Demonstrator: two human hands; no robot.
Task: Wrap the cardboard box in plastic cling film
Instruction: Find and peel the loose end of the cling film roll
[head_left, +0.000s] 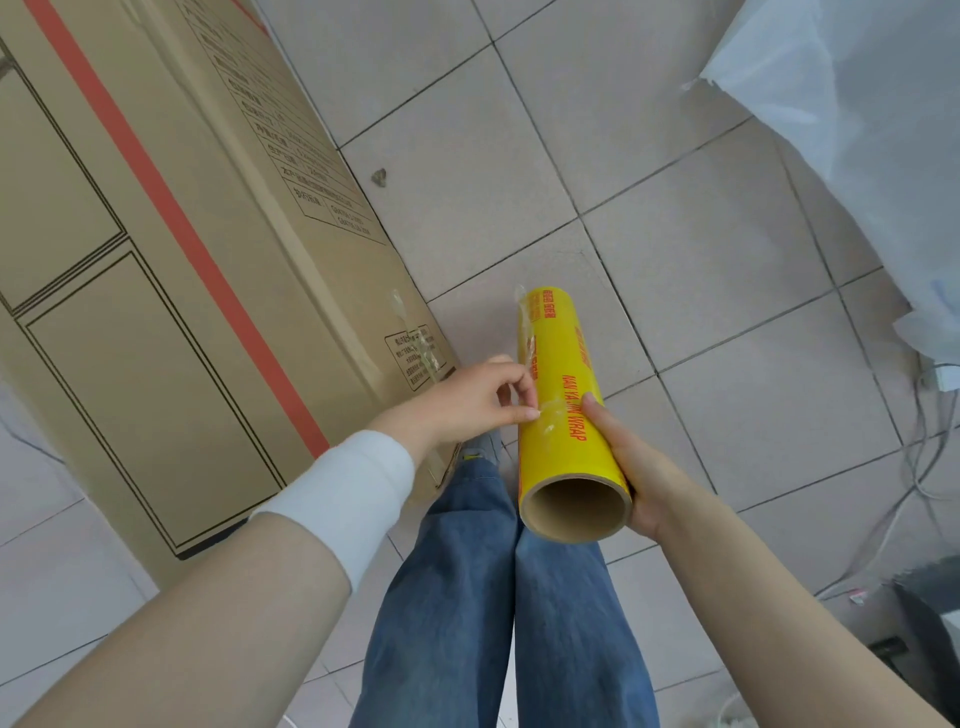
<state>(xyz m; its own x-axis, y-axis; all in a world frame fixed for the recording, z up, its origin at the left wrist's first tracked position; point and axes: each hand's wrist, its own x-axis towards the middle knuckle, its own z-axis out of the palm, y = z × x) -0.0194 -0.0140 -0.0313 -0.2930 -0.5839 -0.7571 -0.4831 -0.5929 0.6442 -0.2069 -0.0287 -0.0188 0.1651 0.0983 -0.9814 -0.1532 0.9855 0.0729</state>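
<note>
A tall brown cardboard box (156, 260) with a red stripe and black printed lines stands on the tiled floor at the left. A yellow roll of cling film (563, 384) with red lettering and a brown cardboard core is held out in front of me, its open end facing me. My right hand (631, 465) grips the roll near that end from the right side. My left hand (478, 402) pinches the loose clear edge of the film on the roll's left side, thumb and forefinger together. Bits of clear film cling to the box's near corner.
My legs in blue jeans (498, 597) stand below the roll. A large white plastic sheet (857, 130) fills the upper right. White cables (914, 467) and a dark object (924, 639) lie on the floor at the right.
</note>
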